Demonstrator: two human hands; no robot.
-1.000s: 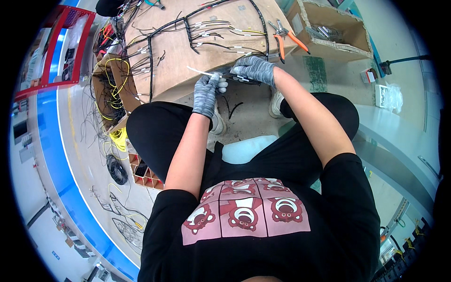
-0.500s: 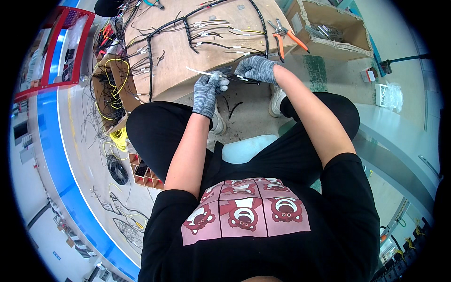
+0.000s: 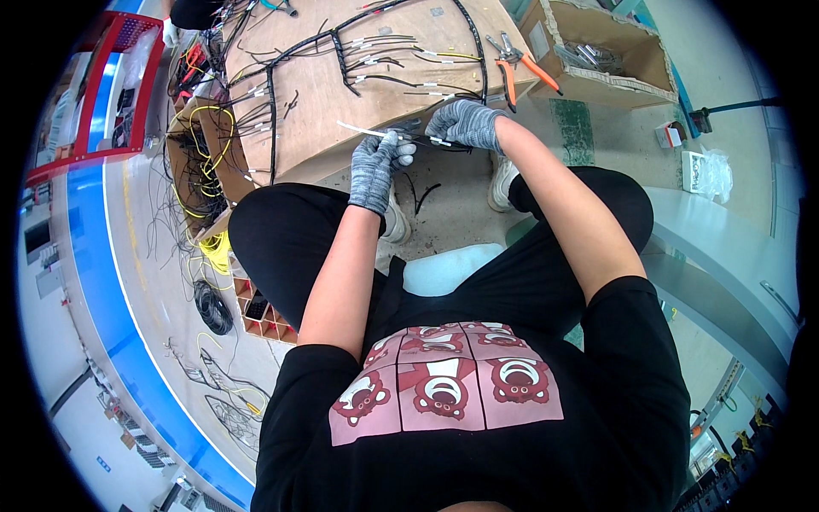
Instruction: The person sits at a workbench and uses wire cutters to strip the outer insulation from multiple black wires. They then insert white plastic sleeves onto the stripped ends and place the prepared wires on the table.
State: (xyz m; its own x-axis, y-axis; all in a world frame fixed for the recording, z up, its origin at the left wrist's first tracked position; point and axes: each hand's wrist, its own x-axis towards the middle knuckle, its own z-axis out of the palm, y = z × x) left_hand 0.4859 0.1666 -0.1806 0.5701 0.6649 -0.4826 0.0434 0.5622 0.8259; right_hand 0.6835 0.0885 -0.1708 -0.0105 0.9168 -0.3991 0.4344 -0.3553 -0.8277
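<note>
My left hand [image 3: 381, 164], in a grey knit glove, is closed in a pinch on a thin white strip [image 3: 359, 129] that sticks out to the left past the fingertips. My right hand [image 3: 467, 125], gloved alike, has its fingers closed round thin black wire with white sleeves [image 3: 440, 142] at the board's front edge. The fingertips of both hands are a short gap apart. Behind them on the wooden board [image 3: 311, 128] lies a black taped wire harness [image 3: 299, 53] with many branches and white-sleeved ends. How the strip meets the wire is too small to tell.
Orange-handled pliers [image 3: 517, 65] lie at the board's right edge, beside a cardboard box [image 3: 631, 85] of metal parts. Left of the board stands a carton [image 3: 194, 175] of tangled wires. A black wire coil [image 3: 212, 309] lies on the floor. A red rack [image 3: 94, 94] stands far left.
My hands hardly move; the right fingers shift slightly at the wire. At the far upper left another person's light-coloured hand has come into view.
</note>
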